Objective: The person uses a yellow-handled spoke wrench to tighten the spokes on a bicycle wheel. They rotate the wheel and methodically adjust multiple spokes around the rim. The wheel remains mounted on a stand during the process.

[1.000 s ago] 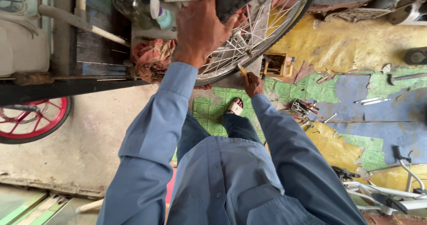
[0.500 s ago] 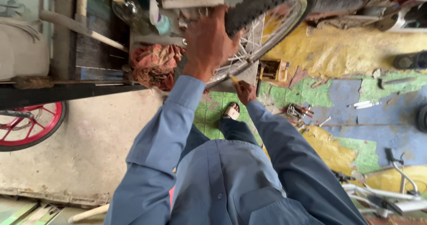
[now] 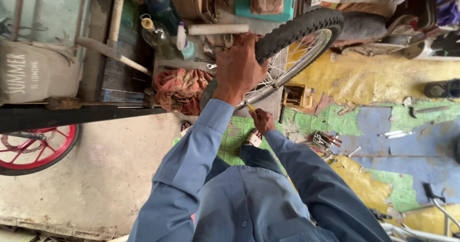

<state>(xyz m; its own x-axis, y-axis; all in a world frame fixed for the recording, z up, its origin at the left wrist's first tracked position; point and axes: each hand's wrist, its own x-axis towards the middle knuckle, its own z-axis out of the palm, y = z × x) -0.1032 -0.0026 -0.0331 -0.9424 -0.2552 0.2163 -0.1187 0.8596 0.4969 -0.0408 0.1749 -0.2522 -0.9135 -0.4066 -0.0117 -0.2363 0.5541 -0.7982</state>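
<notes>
Bicycle wheel taken as landmark: black tyre, silver rim w/ spokes, held tilted above the patchy yellow-green-blue floor. Left hand is laid over the wheel's near edge, fingers curled onto tyre and rim, grasping it. Right hand is seen just below the wheel, closed round a small yellow-handled tool whose tip is pointed at the rim. A reddish rag is heaped left of the wheel, a clear bottle further left and up. Loose tools are scattered on the floor below-right of the wheel. A red-rimmed wheel is seen far left of it, well apart.
</notes>
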